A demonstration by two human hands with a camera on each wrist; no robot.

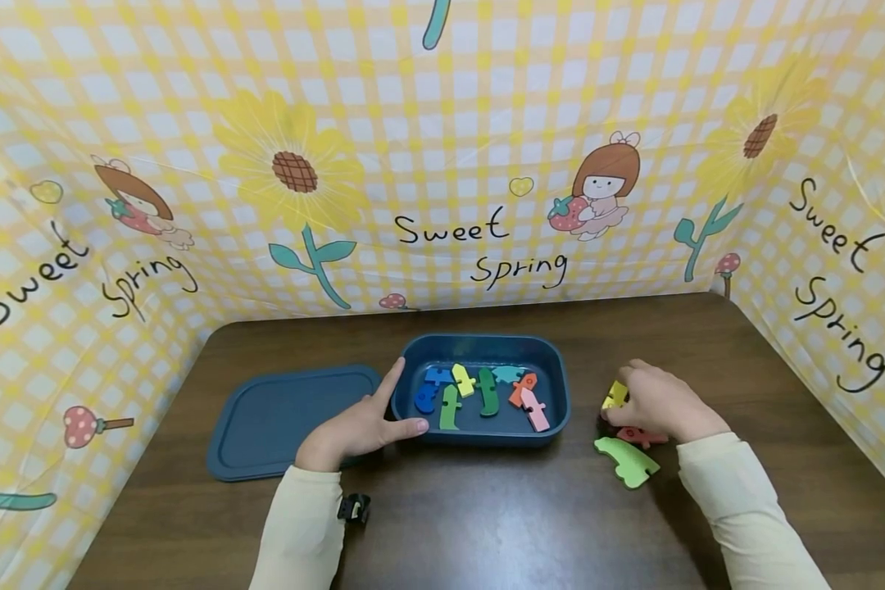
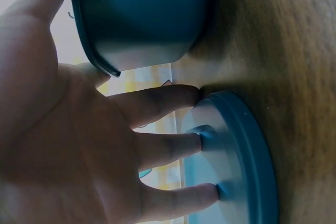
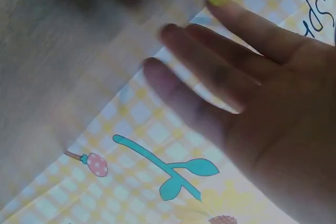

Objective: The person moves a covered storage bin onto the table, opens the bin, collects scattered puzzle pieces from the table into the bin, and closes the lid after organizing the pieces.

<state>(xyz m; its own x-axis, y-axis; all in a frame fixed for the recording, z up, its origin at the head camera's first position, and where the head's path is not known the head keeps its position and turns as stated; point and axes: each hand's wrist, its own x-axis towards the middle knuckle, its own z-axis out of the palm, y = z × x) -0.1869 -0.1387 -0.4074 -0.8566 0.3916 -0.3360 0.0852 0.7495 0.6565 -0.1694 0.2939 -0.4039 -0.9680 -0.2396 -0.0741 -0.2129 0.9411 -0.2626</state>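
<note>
A blue box [image 1: 483,436] stands mid-table, holding several coloured puzzle pieces with notches and tabs, among them a dark green piece [image 1: 489,393] and a pink piece [image 1: 534,410]. My left hand [image 1: 363,426] is spread at its left end, thumb and index finger against the rim. In the left wrist view the other fingertips touch the blue lid [image 2: 239,150]. At the right, my right hand [image 1: 660,401] pinches a yellow puzzle piece [image 1: 616,395], blurred in the right wrist view. A red piece [image 1: 637,436] lies under this hand, partly hidden, beside a light green piece [image 1: 630,463].
The lid lies flat on the brown wooden table [image 1: 472,524], left of the box. A yellow checked cloth [image 1: 442,147] printed with flowers and figures rises behind the table and along both sides. A small black device [image 1: 354,509] sits at the left cuff.
</note>
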